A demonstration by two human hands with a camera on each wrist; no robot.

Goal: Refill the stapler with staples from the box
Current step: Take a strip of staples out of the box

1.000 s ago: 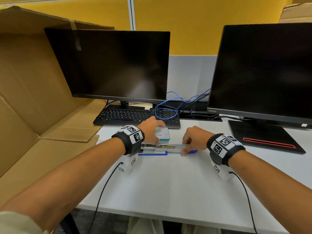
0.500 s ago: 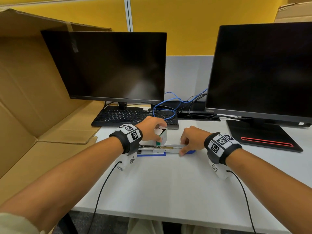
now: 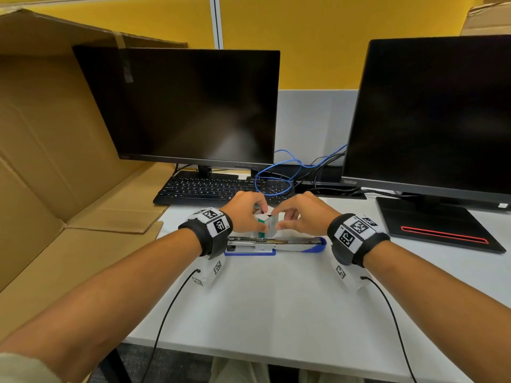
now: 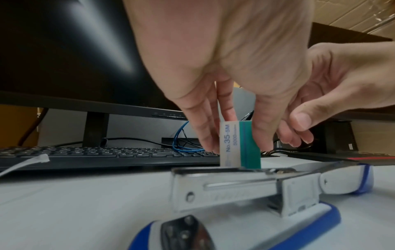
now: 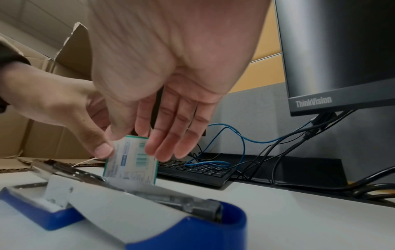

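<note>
1. The left hand (image 3: 243, 214) pinches the staple box (image 3: 266, 226) between thumb and fingers, holding it upright just behind the stapler (image 3: 273, 243). The right hand (image 3: 301, 217) has its fingers at the box's top and right side; whether it truly grips or only touches, I cannot tell.
2. The stapler lies flat on the worktop (image 3: 276, 299), folded fully open, its metal staple channel facing up. Whether staples already sit in it is not clear.
3. Risk: the box stands on end. If its flap gives way suddenly, strips could likely spill onto the worktop or break into short pieces.
4. Risk: neither hand steadies the stapler, so a knock from a wrist could probably shift it or swing the top shut.
5. Risk: a strip dropped in crooked or upside down would likely jam the channel.
6. Around: a keyboard (image 3: 210, 189) lies just behind the hands, with a loop of blue cable (image 3: 272, 183) on its right end, near enough to snag.
7. Two dark monitors (image 3: 188, 106) stand behind; flattened cardboard (image 3: 55, 161) lies left, a black pad (image 3: 437, 225) right. Nothing blocks the channel itself.
</note>
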